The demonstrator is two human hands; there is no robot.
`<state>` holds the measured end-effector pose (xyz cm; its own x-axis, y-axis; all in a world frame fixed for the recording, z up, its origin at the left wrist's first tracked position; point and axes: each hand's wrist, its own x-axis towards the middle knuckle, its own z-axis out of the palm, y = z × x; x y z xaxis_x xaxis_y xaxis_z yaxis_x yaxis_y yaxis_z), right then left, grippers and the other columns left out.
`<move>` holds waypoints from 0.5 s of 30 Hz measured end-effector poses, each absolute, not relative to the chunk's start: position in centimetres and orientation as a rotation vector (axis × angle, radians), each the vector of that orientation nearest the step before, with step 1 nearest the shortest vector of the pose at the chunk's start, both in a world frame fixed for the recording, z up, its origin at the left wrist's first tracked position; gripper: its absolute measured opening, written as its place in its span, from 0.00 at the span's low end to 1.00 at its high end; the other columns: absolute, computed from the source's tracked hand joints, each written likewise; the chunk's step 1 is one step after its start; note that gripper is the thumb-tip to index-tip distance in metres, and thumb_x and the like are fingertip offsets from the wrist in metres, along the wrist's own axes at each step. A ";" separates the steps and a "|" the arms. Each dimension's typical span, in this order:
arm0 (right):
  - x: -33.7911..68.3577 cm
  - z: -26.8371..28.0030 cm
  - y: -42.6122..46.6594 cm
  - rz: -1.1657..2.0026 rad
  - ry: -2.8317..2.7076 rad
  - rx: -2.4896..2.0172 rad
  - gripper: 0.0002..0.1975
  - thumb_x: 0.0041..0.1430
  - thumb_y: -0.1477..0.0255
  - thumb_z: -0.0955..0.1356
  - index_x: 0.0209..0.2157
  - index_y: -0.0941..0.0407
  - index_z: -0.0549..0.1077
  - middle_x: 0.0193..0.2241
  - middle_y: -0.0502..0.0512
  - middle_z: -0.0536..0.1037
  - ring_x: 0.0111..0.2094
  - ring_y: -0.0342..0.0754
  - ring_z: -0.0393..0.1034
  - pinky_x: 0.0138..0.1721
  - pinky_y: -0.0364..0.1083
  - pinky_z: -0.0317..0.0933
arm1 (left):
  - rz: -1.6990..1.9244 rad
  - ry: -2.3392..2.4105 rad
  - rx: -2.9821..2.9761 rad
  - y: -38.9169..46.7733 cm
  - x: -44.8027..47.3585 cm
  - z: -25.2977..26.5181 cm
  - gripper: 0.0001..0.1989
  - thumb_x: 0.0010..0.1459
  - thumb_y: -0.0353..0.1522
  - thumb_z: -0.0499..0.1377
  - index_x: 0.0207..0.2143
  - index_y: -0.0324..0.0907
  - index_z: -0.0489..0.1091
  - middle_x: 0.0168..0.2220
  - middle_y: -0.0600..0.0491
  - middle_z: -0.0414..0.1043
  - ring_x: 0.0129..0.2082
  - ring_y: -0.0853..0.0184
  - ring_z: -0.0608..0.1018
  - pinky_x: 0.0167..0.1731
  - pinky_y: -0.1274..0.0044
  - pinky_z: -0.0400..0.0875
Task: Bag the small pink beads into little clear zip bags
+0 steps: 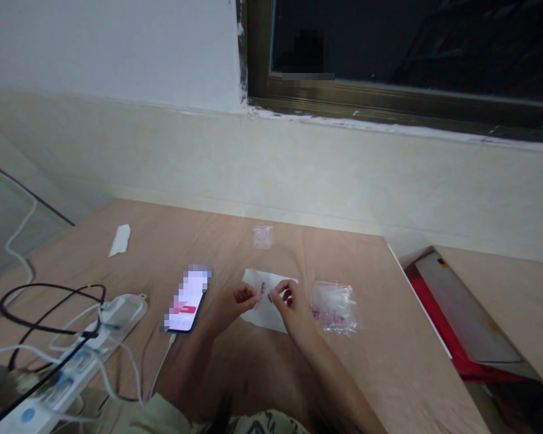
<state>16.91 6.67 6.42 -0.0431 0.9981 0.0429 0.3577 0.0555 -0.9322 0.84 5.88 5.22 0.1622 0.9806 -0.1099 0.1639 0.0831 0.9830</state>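
A white sheet of paper (266,320) lies on the wooden table under both my hands. My left hand (236,302) is closed in a pinch at the paper's left side. Between its fingertips is a thin strip of small pink-red pieces (263,287), like a short string of beads. Just to the right, my right hand (293,305) also pinches, its fingertips close to the strip. A tiny dark thing (269,296) shows at those fingertips, too small to name. Beside my right wrist lies a clear plastic bag (337,304) with small pink and dark pieces in it.
A small clear zip bag (263,237) lies beyond the paper. To the left are a lit phone (187,301) on a charging cable, a white power strip (117,316) with tangled cables, and a white paper scrap (119,240). A red folder (438,331) sits beyond the table's right edge.
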 end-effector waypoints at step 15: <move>16.1 6.7 6.4 1.289 -1.658 -1.414 0.10 0.47 0.71 0.61 0.16 0.58 0.65 0.14 0.49 0.66 0.18 0.41 0.60 0.21 0.39 0.51 | 0.877 1.372 1.626 5.1 1.5 5.5 0.08 0.50 0.33 0.53 0.22 0.38 0.65 0.21 0.56 0.65 0.22 0.73 0.67 0.23 0.81 0.61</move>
